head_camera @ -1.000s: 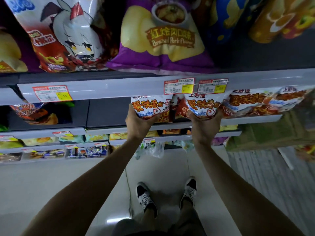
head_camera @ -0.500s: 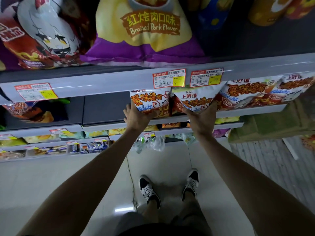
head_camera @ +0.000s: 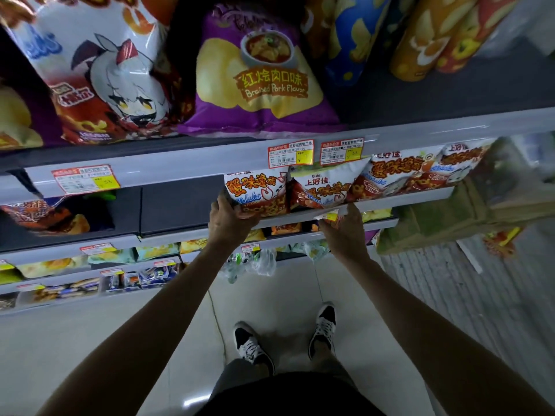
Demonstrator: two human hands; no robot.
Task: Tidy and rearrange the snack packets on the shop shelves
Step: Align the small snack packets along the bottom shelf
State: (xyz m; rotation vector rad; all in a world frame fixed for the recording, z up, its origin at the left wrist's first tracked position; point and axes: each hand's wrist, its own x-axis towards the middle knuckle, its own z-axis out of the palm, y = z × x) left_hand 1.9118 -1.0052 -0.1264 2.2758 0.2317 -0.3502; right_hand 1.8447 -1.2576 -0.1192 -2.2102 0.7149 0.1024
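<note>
- Here, the left hand (head_camera: pixel 231 219) grips the lower left corner of a white-and-orange foil snack packet (head_camera: pixel 255 189) on the grey metal shelf (head_camera: pixel 420 197).
- The right hand (head_camera: pixel 344 232) sits just below the neighbouring white-and-red packet (head_camera: pixel 319 190); its grip is unclear.

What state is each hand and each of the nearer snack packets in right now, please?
leftmost crab packet, upright on the middle shelf, held.
left hand, gripping its lower corner.
second crab packet, upright, free, beside the first.
right hand, at the shelf edge below it; grip unclear.
purple crisp bag, standing on the upper shelf, untouched.
</note>
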